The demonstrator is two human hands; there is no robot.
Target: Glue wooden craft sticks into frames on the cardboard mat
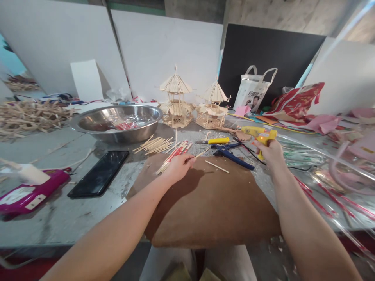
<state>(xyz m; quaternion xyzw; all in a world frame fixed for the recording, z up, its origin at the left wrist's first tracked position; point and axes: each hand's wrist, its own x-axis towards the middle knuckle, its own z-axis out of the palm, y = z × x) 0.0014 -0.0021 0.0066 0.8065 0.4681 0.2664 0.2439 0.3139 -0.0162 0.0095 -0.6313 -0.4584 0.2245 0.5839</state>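
Observation:
My left hand (pixel 181 166) is closed, pinching a short wooden stick (pixel 202 152) that points away to the right. Under and beside it lie red-wrapped sticks (pixel 182 147) and a pile of plain sticks (pixel 156 145). In my right hand (pixel 272 154) is a yellow glue gun (pixel 258 133), its nozzle pointing left. A single loose stick (pixel 217 167) rests on the brown board (pixel 216 207) between my hands. Blue pliers (pixel 234 157) and a yellow utility knife (pixel 218 140) lie just beyond it. Two stick-built pagodas (pixel 176 107) stand farther back.
A steel basin (pixel 117 134) holds plastic packets at the left. Near it are a black phone (pixel 99 173) and a magenta power strip (pixel 33 195). Wooden pieces (pixel 29 117) are heaped far left. A white bag (pixel 252 93), coloured paper and plastic-wrapped items crowd the right side.

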